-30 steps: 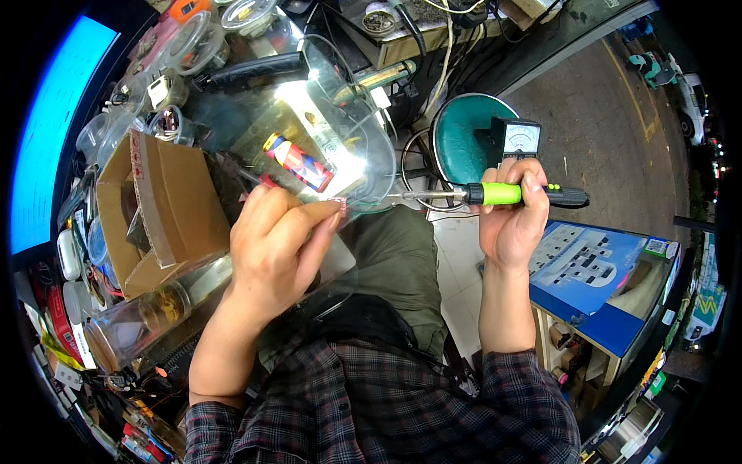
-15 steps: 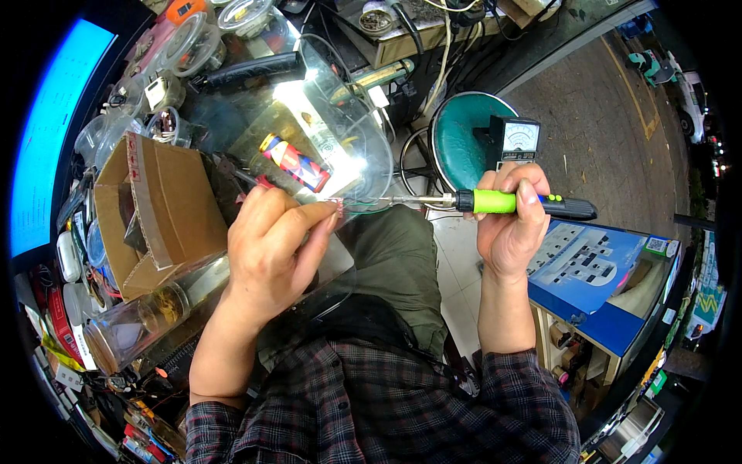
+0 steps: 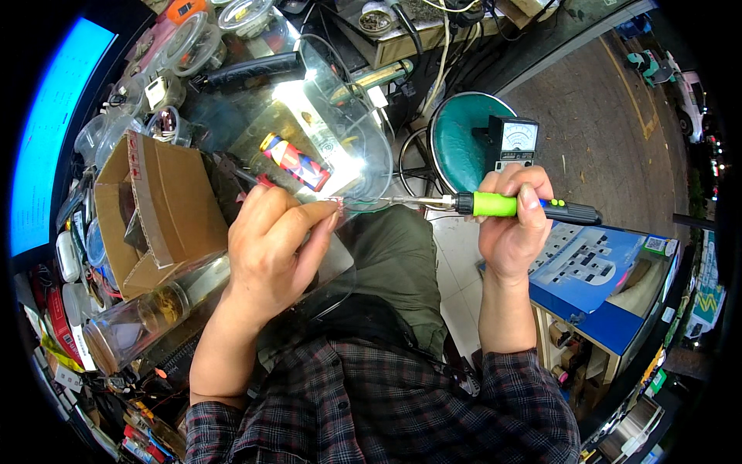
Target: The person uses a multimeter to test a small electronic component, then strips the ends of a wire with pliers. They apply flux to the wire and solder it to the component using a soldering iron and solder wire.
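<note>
My right hand (image 3: 514, 232) is closed around the bright green and black handle of a soldering iron (image 3: 493, 204). Its thin metal shaft lies nearly level and points left toward my other hand. Thumb and fingertips of my left hand (image 3: 270, 247) pinch a small reddish piece (image 3: 338, 203), too small to make out. The iron's tip is close to that piece; whether they touch I cannot tell. Just beyond my left fingers, a colourful cylinder (image 3: 296, 164) with a yellow end lies on the glossy work surface under bright light.
An open cardboard box (image 3: 182, 205) stands left of my left hand, with clear plastic tubs (image 3: 189, 50) behind it. Ahead to the right, an analog meter (image 3: 516, 139) sits on a green round stool (image 3: 460, 143). A blue box (image 3: 583, 263) lies beside my right forearm.
My right hand has shifted slightly right with the soldering iron, drawing its tip a little back from the left fingers. My left hand has stayed in place.
</note>
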A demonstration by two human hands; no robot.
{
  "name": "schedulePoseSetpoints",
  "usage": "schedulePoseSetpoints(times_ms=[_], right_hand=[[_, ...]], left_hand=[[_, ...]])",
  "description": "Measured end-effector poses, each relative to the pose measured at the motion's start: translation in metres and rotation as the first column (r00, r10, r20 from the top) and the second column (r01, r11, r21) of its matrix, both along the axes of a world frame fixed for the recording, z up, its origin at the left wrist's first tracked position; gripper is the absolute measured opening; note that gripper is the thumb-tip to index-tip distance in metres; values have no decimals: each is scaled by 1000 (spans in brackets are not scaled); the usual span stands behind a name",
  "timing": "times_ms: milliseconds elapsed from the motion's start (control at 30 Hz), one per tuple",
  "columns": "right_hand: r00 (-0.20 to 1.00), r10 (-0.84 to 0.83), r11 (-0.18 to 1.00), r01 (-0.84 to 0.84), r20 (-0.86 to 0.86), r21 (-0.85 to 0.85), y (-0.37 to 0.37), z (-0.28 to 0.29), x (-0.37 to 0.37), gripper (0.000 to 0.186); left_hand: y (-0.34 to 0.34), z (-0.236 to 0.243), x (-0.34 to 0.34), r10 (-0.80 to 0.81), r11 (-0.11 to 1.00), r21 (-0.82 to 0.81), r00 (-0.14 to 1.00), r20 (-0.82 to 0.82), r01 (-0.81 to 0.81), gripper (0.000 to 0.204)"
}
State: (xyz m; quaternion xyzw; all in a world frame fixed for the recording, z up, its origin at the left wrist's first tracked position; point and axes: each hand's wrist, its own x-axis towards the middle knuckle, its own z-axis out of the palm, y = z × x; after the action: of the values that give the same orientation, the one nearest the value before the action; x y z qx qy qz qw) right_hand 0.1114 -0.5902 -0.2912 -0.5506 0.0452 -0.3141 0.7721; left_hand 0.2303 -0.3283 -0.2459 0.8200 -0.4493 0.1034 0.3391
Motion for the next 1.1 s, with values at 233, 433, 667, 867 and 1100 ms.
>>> schedulePoseSetpoints(times_ms=[233, 433, 667, 867, 1100], right_hand=[[999, 27, 998, -29, 26, 54, 0, -1, -1, 27], [999, 29, 997, -30, 14, 67, 1, -2, -1, 28], [999, 29, 998, -30, 22, 63, 2, -1, -1, 29], [999, 30, 998, -31, 18, 59, 2, -1, -1, 29], [1000, 21, 997, -23, 21, 75, 2, -3, -2, 29]], left_hand=[[0, 0, 0, 6, 1000, -5, 1000, 1, -6, 21], [-1, 0, 0, 2, 1000, -14, 1000, -10, -2, 21], [1, 3, -1, 2, 999, 49, 1000, 9, -3, 21], [2, 4, -1, 2, 998, 61, 1000, 8, -2, 21], [2, 3, -1, 5, 998, 57, 1000, 4, -5, 21]])
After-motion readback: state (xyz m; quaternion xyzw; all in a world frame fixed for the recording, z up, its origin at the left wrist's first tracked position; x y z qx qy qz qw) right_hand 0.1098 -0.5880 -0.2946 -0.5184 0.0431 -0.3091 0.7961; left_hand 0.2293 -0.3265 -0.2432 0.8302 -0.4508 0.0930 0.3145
